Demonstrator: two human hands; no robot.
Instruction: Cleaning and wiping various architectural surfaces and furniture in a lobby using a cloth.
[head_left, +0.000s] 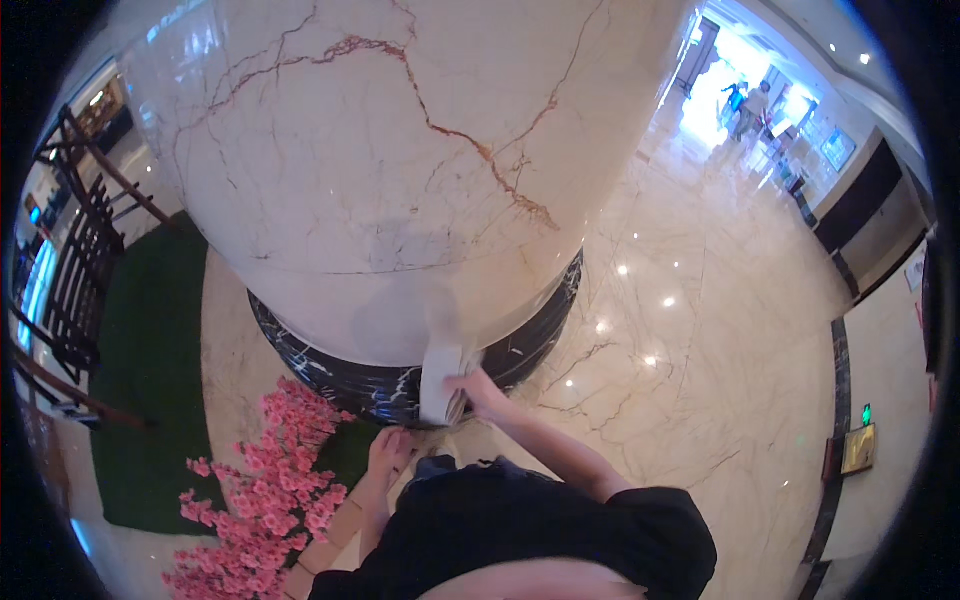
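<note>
Before me rises a round cream marble column (360, 172) with reddish-brown veins and a black marble base (315, 356). My right hand (476, 394) grips a white folded cloth or stack of paper (441, 384); which one, I cannot tell. This white bundle is held upright in front of the column's lower part, and its layered edge shows on the right. Lower and to the left, my left hand (390, 454) hangs near the black base with its fingers curled. Whether anything is between those fingers is unclear. Pink artificial blossoms (281, 465) stand left of it.
Green artificial turf (154, 375) lies at left, under a dark slatted swing bench (79, 277). Polished marble floor (675, 360) stretches to the right. People (750, 109) are near a bright doorway at upper right. A wall with a gold-coloured sign (859, 450) runs along the right.
</note>
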